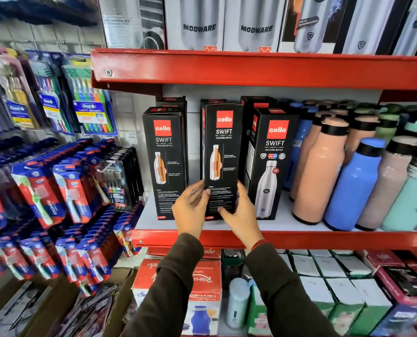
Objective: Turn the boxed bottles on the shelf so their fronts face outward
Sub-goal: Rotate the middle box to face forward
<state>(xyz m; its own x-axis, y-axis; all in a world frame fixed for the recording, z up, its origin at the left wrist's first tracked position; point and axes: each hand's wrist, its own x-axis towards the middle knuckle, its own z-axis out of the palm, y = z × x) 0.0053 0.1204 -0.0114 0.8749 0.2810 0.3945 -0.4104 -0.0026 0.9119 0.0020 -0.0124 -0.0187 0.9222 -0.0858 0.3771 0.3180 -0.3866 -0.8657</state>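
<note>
Three tall black boxed bottles stand on the red-edged shelf (202, 237). The middle box (223, 152) shows a cutaway bottle picture and text. My left hand (190, 210) grips its lower left edge and my right hand (239, 212) grips its lower right edge. The left box (163, 161) shows the same cutaway side and stands alone. The right box (272, 161) shows a full steel bottle picture. More black boxes stand behind them, mostly hidden.
Loose peach, blue, grey and mint bottles (348, 178) crowd the shelf right of the boxes. Toothbrush packs (64, 190) hang at left. A red shelf (251, 69) with steel-bottle boxes sits above; cartons and bottles (324, 288) fill the level below.
</note>
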